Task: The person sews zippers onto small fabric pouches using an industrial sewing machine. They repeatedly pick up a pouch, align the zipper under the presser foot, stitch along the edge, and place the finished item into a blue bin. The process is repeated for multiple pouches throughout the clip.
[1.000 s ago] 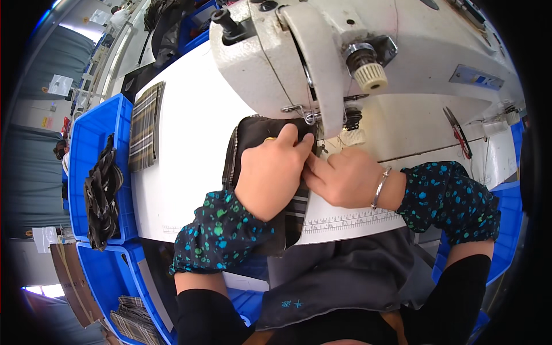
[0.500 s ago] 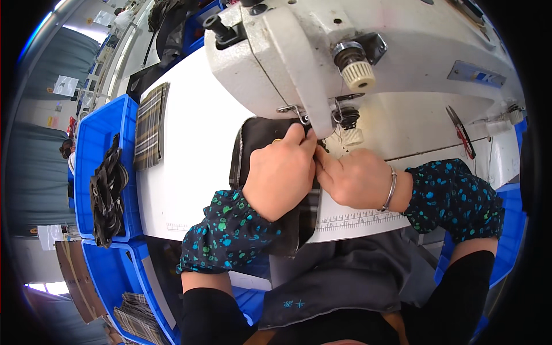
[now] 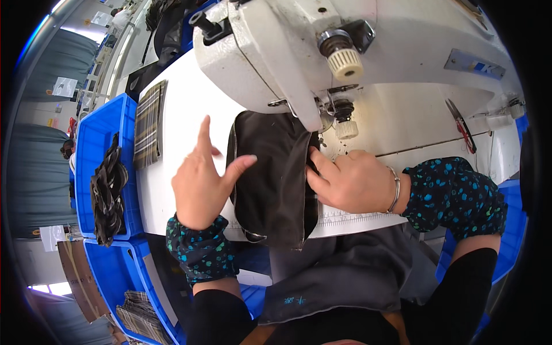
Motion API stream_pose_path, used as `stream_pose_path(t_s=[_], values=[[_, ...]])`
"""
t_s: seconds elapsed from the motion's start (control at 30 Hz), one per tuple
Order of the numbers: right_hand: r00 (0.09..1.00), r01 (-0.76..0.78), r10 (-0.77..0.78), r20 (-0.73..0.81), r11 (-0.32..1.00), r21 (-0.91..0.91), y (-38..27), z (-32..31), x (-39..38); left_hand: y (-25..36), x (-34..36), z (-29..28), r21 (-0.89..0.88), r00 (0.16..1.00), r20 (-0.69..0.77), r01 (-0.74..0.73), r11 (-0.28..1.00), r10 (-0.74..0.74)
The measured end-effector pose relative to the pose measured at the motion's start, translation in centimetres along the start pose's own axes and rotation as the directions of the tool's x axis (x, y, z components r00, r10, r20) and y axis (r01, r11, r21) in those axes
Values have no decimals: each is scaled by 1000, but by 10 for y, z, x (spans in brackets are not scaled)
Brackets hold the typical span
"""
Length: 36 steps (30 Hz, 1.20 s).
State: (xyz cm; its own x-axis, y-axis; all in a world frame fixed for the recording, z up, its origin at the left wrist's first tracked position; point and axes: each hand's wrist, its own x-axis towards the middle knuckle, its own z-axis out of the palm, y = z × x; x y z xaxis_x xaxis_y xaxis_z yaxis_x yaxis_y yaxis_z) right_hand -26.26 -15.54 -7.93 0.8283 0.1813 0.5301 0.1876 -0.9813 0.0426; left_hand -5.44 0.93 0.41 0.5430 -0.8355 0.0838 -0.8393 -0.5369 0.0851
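Note:
Dark fabric [image 3: 267,172] lies on the white sewing table, its upper edge under the head of a white sewing machine [image 3: 270,63]. A zipper [image 3: 234,167] runs along the fabric's left side and round its lower corner. My right hand [image 3: 359,183] pinches the fabric's right edge, just below the needle area. To the left of the fabric, my left hand [image 3: 202,181] is raised with nothing in it, index finger and thumb spread apart. The thumb tip overlaps the fabric in view; whether it touches cannot be told.
Plaid fabric pieces [image 3: 150,123] lie on the table's left side. Beside it stand a blue bin [image 3: 131,167] of dark pieces and a lower blue bin [image 3: 109,270] with plaid ones. Scissors [image 3: 462,125] rest at the right. A printed ruler [image 3: 362,221] follows the front edge.
My left hand has let go of the fabric and moved left, its fingers opening. The right hand stays at the fabric's edge, which now shows uncovered.

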Motion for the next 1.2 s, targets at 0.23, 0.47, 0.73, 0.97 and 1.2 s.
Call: stream_pose_path(t_s=[0.23, 0.47, 0.73, 0.97, 1.2], values=[[996, 61, -53, 76, 993, -100, -11, -1, -6, -20, -37, 29, -518, 998, 28, -27, 855, 48], [993, 74, -67, 99, 995, -69, -25, -11, -10, 12, -43, 9, -57, 955, -158, -262, 964, 250], [986, 104, -99, 135, 994, -34, -50, -25, -17, 65, -55, 33, -273, 867, -30, -486, 830, 498], [984, 150, -150, 91, 989, 11, -49, -29, -17, 64, -55, 35, -204, 856, 6, -505, 839, 517], [976, 161, -168, 135, 985, 64, -45, -35, -16, 69, -50, 36, -220, 840, -31, -535, 816, 542]])
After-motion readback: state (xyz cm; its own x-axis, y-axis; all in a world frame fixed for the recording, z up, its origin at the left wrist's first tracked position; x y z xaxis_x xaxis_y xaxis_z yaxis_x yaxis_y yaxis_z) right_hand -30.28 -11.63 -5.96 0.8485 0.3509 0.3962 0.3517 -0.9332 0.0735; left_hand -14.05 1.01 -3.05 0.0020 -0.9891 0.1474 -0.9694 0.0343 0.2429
